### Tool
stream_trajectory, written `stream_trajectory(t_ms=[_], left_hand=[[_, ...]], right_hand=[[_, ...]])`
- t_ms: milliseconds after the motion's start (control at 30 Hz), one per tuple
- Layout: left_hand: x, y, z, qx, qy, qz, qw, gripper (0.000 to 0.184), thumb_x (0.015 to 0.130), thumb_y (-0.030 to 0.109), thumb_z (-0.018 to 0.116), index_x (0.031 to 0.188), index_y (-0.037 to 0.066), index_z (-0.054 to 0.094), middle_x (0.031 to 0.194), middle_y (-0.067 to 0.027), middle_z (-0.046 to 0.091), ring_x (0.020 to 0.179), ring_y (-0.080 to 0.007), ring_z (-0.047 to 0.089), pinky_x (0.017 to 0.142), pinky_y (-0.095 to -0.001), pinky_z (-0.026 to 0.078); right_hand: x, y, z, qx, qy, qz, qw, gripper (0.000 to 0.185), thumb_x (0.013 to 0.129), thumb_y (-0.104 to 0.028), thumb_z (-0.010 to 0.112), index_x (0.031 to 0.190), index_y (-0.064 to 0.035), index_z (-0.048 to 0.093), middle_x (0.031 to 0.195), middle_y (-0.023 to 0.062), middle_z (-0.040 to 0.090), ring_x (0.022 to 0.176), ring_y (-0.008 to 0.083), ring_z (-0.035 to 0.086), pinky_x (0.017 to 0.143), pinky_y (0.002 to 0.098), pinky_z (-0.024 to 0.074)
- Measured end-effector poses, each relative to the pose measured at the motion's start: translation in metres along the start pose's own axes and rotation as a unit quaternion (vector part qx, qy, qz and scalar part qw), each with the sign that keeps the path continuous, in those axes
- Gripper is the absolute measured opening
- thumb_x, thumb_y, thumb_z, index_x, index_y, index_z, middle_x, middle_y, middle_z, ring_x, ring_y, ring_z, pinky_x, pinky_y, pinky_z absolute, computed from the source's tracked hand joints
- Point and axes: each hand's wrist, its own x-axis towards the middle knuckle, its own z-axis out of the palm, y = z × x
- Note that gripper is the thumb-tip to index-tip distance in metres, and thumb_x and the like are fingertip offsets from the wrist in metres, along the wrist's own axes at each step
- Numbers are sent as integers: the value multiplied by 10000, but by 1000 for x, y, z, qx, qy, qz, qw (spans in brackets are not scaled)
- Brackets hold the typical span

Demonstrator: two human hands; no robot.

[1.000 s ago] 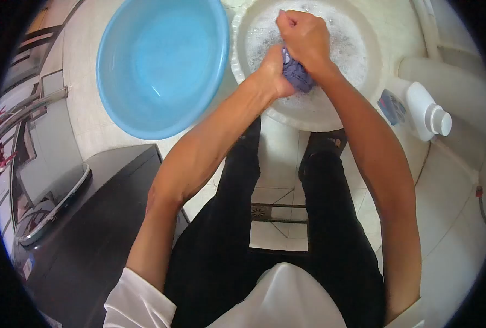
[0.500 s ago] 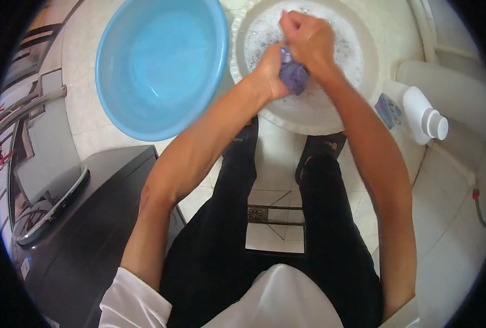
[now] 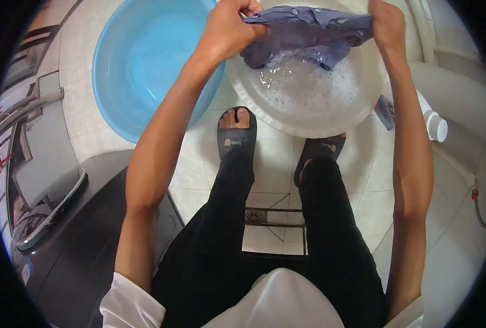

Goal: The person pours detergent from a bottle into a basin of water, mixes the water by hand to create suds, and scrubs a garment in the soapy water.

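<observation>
A wet purple-grey garment (image 3: 314,34), spotted with suds, is stretched sideways above the white basin (image 3: 292,124). My left hand (image 3: 229,28) pinches its left end, and its right end is gripped in my right hand (image 3: 389,28), partly cut off by the top of the view. Loose folds hang down close to the foamy water (image 3: 308,93); whether they touch it I cannot tell. What kind of garment it is does not show clearly.
A blue basin (image 3: 102,82) stands left of the white one. On the right, a white bottle (image 3: 435,126) is partly behind my right forearm. My slippered feet (image 3: 237,134) are close to the basin. A dark appliance (image 3: 84,208) stands lower left.
My hands have moved apart, left and right. The garment, bunched between them before, is now spread out between them. More of the foamy water shows.
</observation>
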Motion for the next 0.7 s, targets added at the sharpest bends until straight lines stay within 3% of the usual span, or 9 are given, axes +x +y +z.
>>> stream_trajectory(t_ms=[67, 133, 233, 300, 333, 433, 567, 633, 700], left_hand=[[-1, 0, -1, -10, 18, 32, 999, 189, 814, 143, 763, 909, 38, 638, 774, -5, 645, 670, -101, 573, 621, -252, 463], [-12, 6, 6, 34, 3, 79, 996, 202, 756, 112, 767, 874, 34, 622, 737, -16, 597, 689, -112, 554, 643, -273, 461], [-21, -9, 19, 120, -58, 151, 980, 246, 684, 27, 733, 875, 14, 579, 733, -79, 578, 719, -180, 581, 676, -323, 474], [-29, -21, 31, 161, -136, 201, 957, 256, 703, 14, 719, 912, 13, 571, 792, -123, 619, 767, -280, 617, 709, -367, 489], [-33, -23, 35, 175, -189, 162, 953, 252, 730, 48, 717, 940, 22, 580, 907, -153, 639, 866, -353, 620, 791, -410, 490], [-46, -27, 48, 236, -280, 68, 928, 228, 746, 74, 706, 952, 41, 615, 975, -147, 625, 957, -333, 615, 854, -416, 485], [-51, -28, 55, 238, -277, 89, 927, 231, 767, 95, 693, 990, 65, 640, 1030, -141, 615, 1030, -330, 591, 899, -423, 484], [-47, -30, 72, 217, -115, 203, 948, 298, 782, 131, 711, 1069, 82, 648, 1030, -136, 617, 1053, -336, 581, 916, -427, 487], [-40, -32, 89, 247, -80, 208, 943, 372, 778, 178, 735, 1126, 99, 633, 1067, -141, 603, 1081, -342, 567, 929, -439, 477]], right_hand=[[-11, 3, -12, 52, 23, -30, 998, 589, 933, -536, 572, 641, -47, 726, 720, 208, 715, 651, 280, 699, 679, 464, 503], [-27, 10, -20, 78, -34, -52, 995, 473, 946, -372, 619, 618, -54, 493, 558, 2, 424, 518, 130, 411, 520, 313, 334], [-69, 7, -15, 119, -163, -45, 978, 382, 915, -306, 630, 661, -31, 556, 575, 126, 499, 504, 260, 466, 528, 362, 419], [-87, 24, -8, 87, -229, -57, 968, 389, 917, -299, 646, 668, -19, 541, 583, 115, 474, 513, 236, 418, 530, 352, 400], [-94, 33, -5, 55, -294, -69, 952, 399, 920, -292, 661, 674, -8, 526, 590, 104, 448, 521, 213, 369, 533, 342, 381], [-112, 41, -8, -67, -399, -94, 909, 371, 906, -256, 680, 677, 8, 555, 587, 114, 489, 540, 244, 370, 551, 358, 388], [-118, 15, -20, -119, -407, -78, 902, 332, 877, -230, 689, 692, 35, 612, 591, 169, 579, 553, 357, 528, 601, 432, 457], [-117, 9, -11, -119, -367, -89, 918, 260, 859, -214, 705, 772, 23, 643, 669, 171, 618, 645, 359, 580, 658, 430, 474], [-117, 16, 2, -118, -327, -99, 932, 214, 842, -198, 721, 851, 10, 674, 747, 173, 658, 736, 361, 632, 716, 427, 492]])
